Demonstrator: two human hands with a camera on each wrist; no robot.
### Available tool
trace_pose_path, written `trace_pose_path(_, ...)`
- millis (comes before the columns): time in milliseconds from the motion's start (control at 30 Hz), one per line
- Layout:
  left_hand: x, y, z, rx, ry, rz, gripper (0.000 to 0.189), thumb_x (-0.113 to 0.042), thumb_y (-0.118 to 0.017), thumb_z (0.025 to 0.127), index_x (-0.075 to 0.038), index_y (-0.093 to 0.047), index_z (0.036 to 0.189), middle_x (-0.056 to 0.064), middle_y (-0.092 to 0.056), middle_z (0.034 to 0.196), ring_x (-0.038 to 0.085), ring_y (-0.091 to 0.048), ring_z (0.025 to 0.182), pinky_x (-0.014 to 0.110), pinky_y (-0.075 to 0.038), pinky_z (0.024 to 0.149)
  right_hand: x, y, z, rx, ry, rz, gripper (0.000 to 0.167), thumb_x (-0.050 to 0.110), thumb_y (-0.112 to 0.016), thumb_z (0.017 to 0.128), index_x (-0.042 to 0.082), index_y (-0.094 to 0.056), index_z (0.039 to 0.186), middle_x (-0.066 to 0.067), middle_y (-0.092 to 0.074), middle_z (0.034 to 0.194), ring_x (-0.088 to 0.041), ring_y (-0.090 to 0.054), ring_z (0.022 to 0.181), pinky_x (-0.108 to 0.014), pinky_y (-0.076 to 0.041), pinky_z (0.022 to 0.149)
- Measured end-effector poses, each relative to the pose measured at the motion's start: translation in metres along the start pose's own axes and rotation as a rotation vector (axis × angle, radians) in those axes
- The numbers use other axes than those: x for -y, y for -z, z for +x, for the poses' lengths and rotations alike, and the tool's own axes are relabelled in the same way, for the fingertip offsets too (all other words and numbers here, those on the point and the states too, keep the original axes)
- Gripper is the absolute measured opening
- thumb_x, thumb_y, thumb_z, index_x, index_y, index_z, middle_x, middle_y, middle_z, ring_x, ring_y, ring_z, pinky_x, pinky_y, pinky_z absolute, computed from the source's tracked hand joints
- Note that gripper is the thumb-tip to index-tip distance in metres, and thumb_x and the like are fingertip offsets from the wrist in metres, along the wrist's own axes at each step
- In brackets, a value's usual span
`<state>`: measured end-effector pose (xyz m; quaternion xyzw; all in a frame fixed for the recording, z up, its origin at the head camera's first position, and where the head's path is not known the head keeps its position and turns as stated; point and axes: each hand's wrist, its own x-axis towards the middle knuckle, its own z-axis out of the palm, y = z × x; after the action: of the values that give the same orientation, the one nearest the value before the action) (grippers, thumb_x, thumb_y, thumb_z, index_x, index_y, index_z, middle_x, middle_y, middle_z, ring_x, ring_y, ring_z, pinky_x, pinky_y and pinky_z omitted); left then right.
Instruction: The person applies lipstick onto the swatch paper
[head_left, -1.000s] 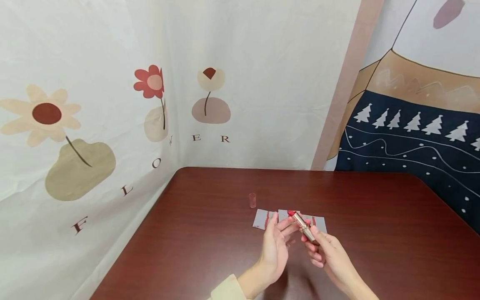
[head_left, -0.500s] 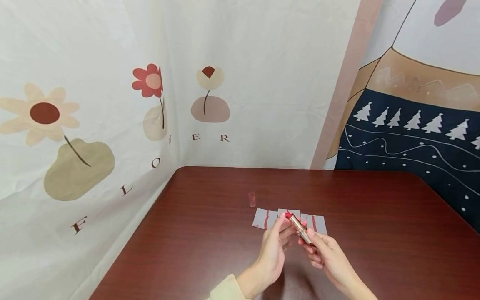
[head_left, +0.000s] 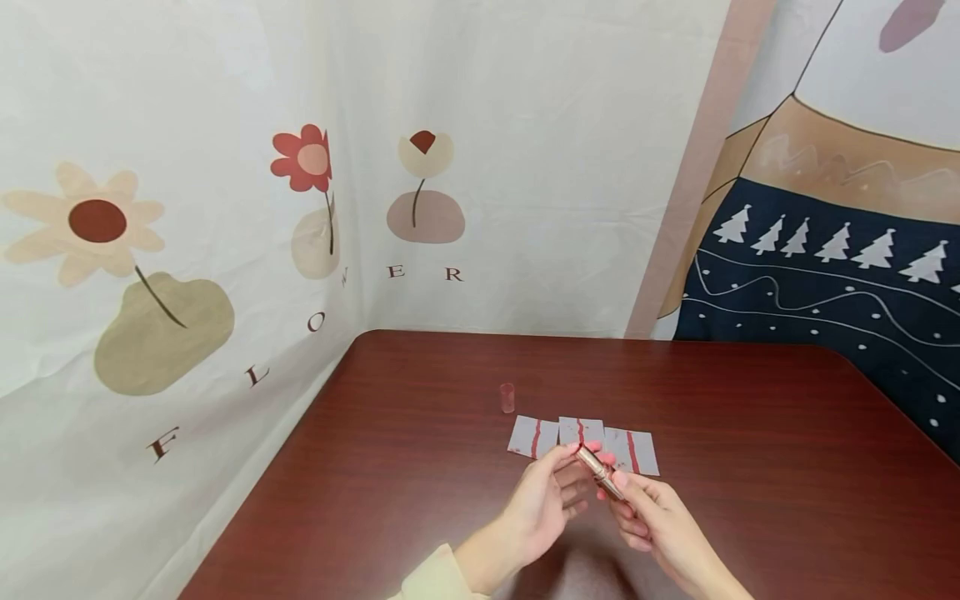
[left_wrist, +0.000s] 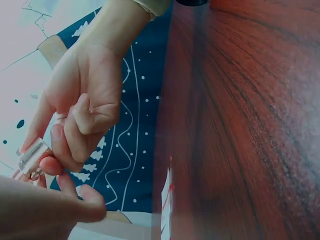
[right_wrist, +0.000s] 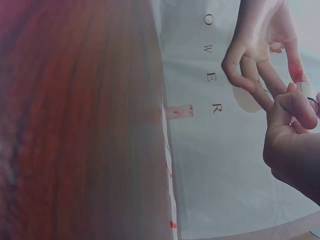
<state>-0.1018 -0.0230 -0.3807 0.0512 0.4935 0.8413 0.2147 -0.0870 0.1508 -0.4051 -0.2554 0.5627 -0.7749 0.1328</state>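
Between the two hands is a gold lipstick tube (head_left: 599,472), tilted with its upper end to the left; only a trace of red shows there. My right hand (head_left: 663,510) holds the lower end between thumb and fingers. The left hand (head_left: 534,507) has thumb and forefinger at the upper end, pinching it, its other fingers bent below. In the left wrist view the shiny tube (left_wrist: 34,153) lies between the fingers of both hands. Beyond the hands are three white paper pieces, left (head_left: 533,437), middle (head_left: 581,430) and right (head_left: 632,451), each with a red streak.
A small clear cylinder, like a cap (head_left: 507,398), stands behind the papers on the dark red-brown table (head_left: 360,475). Printed cloth (head_left: 525,167) with flowers and letters hangs along the left and back edges. A navy cloth with white trees (head_left: 825,283) hangs at the right.
The left thumb has come in onto the tube's upper end. The red lipstick tip, plainly visible before, is now almost out of sight. Both hands sit slightly lower, uncovering more of the papers.
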Motion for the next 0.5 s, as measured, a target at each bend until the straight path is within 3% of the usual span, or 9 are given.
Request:
trace_pose_path(100, -0.004, 0.005, -0.001, 0.037, -0.003, -0.065, 0.044, -0.036, -0.038, 0.096, -0.010, -0.056, 0.126, 0.005, -0.061, 0.121, 0.018, -0.053, 0.108, 0.033, -0.034, 0.085, 0.002, 0.001, -0.001, -0.010, -0.010, 0.009, 0.038, 0.009, -0.026, 0.103, 0.007, -0.064, 0.098, 0.006, -0.039, 0.070, -0.009, -0.018, 0.050, -0.029, -0.012, 0.042)
trace_pose_path(167, -0.009, 0.009, -0.001, 0.021, -0.032, -0.071, 0.046, -0.034, -0.035, 0.097, -0.007, -0.052, 0.130, 0.008, -0.058, 0.125, 0.020, -0.053, 0.109, 0.030, -0.036, 0.083, 0.003, 0.002, -0.002, -0.029, -0.021, 0.004, 0.038, 0.011, -0.027, 0.103, 0.007, -0.064, 0.097, 0.007, -0.039, 0.070, -0.009, -0.018, 0.051, -0.029, -0.012, 0.043)
trace_pose_path(233, -0.015, 0.015, 0.001, -0.027, -0.082, -0.009, 0.045, -0.031, -0.036, 0.098, -0.005, -0.052, 0.130, 0.011, -0.059, 0.124, 0.020, -0.056, 0.107, 0.028, -0.039, 0.079, 0.005, 0.003, -0.002, -0.052, -0.031, -0.011, 0.038, 0.012, -0.028, 0.103, 0.008, -0.065, 0.097, 0.007, -0.039, 0.070, -0.010, -0.017, 0.051, -0.029, -0.012, 0.043)
trace_pose_path(367, -0.037, 0.037, 0.014, -0.130, -0.190, 0.280, 0.036, -0.019, -0.046, 0.095, -0.001, -0.056, 0.125, 0.012, -0.061, 0.120, 0.021, -0.058, 0.106, 0.029, -0.040, 0.076, 0.008, 0.005, -0.004, -0.118, -0.055, -0.058, 0.036, 0.013, -0.031, 0.103, 0.007, -0.066, 0.096, 0.005, -0.038, 0.069, -0.011, -0.016, 0.050, -0.030, -0.011, 0.042)
trace_pose_path(500, -0.062, 0.068, 0.035, -0.214, -0.278, 0.622, 0.040, -0.004, -0.060, 0.085, 0.007, -0.055, 0.123, 0.021, -0.058, 0.121, 0.031, -0.055, 0.110, 0.035, -0.045, 0.087, 0.012, 0.008, -0.007, -0.213, -0.109, -0.167, 0.030, 0.015, -0.038, 0.101, 0.003, -0.065, 0.096, 0.003, -0.040, 0.067, -0.008, -0.020, 0.048, -0.030, -0.015, 0.041)
